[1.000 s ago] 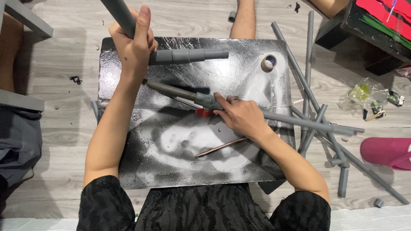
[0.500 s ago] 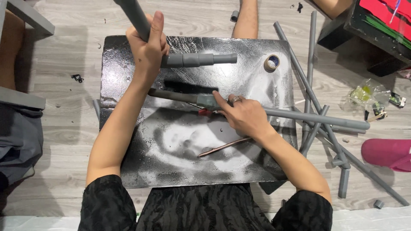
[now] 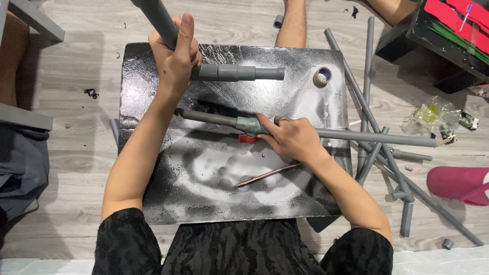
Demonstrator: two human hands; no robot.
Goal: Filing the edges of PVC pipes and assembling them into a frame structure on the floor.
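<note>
My left hand (image 3: 174, 57) grips a grey pipe assembly (image 3: 237, 72) at its bend; one leg rises toward the camera, the other lies rightward over the black board (image 3: 214, 183). My right hand (image 3: 294, 138) rests on a second long grey pipe (image 3: 377, 137) where a grey valve fitting (image 3: 248, 125) with a red handle (image 3: 247, 138) joins it. That pipe runs across the board from left to right and sticks out over the floor. A thin reddish-brown strip (image 3: 267, 174) lies on the board just below my right wrist.
A small tape roll (image 3: 322, 76) sits at the board's upper right. Several loose grey pipes (image 3: 368, 102) and short offcuts (image 3: 406, 219) lie on the wooden floor to the right, with a pink slipper (image 3: 458, 184) and a clear plastic bag (image 3: 433, 114). Another person's leg (image 3: 294, 23) is beyond the board.
My left hand and its pipe assembly have shifted slightly right and toward the board's top edge. My right hand stays on the valve pipe, which has moved little.
</note>
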